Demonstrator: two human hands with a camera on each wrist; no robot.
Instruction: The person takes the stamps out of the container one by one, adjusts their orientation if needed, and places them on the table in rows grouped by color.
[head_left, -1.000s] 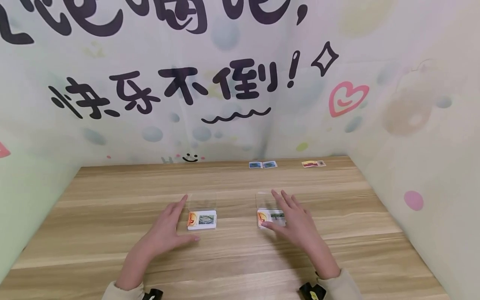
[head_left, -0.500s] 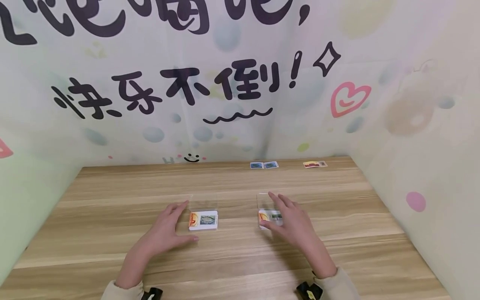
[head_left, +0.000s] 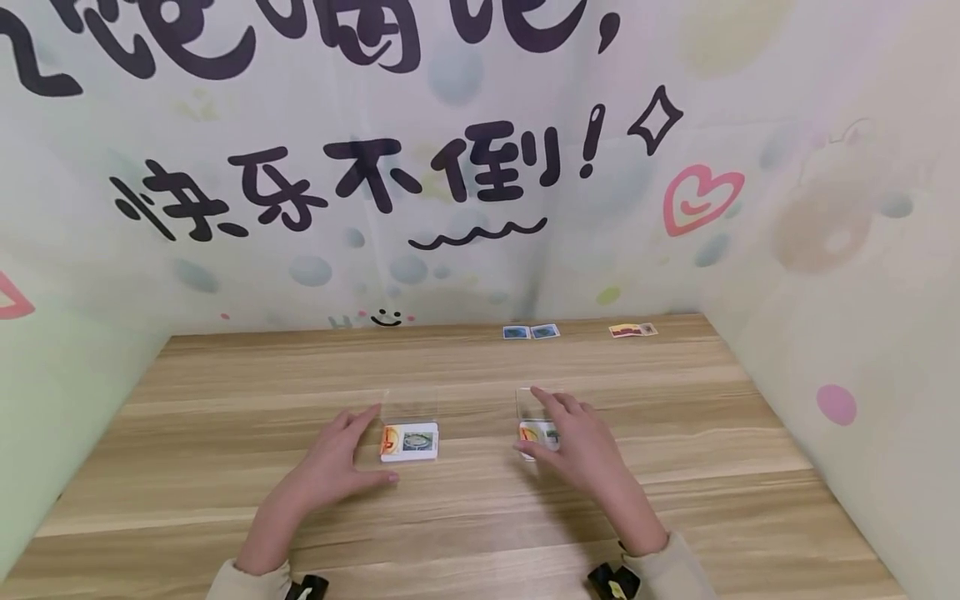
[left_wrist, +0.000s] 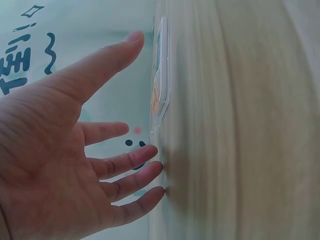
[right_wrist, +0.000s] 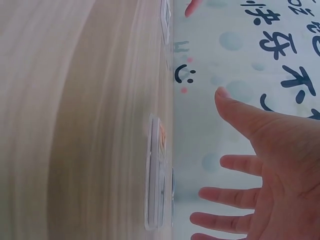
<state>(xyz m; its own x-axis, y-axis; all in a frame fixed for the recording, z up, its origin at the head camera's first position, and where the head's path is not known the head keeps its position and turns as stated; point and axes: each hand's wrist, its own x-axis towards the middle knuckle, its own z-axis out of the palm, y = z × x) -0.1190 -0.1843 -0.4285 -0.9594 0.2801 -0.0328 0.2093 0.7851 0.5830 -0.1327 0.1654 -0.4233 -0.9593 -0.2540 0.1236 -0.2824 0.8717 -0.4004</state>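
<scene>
Two clear plastic cases stand on the wooden table with their transparent lids folded back, each holding a stack of cards. The left card stack shows an orange corner and a round picture. My left hand is beside it, fingers spread and thumb apart, holding nothing; its lower fingertips come close to the tabletop. My right hand hovers over the right card stack and hides part of it. In the right wrist view, its spread fingers stay apart from the case.
At the table's back edge lie a pair of blue picture cards and a yellow-and-red card. A printed cloth wall rises behind the table, with pale walls at both sides.
My right hand has drifted a little left over the right card stack, covering more of it. My left hand has barely moved. The whole head view has shifted slightly.
</scene>
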